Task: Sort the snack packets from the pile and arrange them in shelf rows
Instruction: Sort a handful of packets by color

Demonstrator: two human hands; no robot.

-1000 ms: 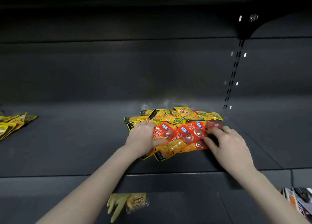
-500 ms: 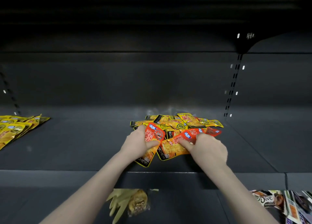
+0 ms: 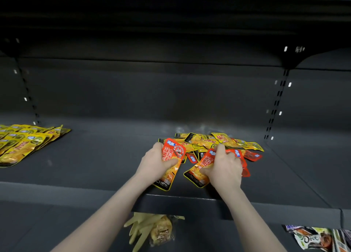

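Both hands have lifted red packets off the pile (image 3: pixel 218 143)
Left hand (image 3: pixel 154 163) grips one red packet (image 3: pixel 171 161); right hand (image 3: pixel 224 168) grips another (image 3: pixel 202 166); sorting continues

Two bare forearms reaching in from the lower edge, no sleeves in view, left hand (image 3: pixel 154 163) and right hand (image 3: pixel 225 169) ungloved, slender fingers, short plain nails

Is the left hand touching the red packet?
Touching. The head view shows the left hand gripping the red packet, with the thumb pressed across its front and the fingers curled behind it.
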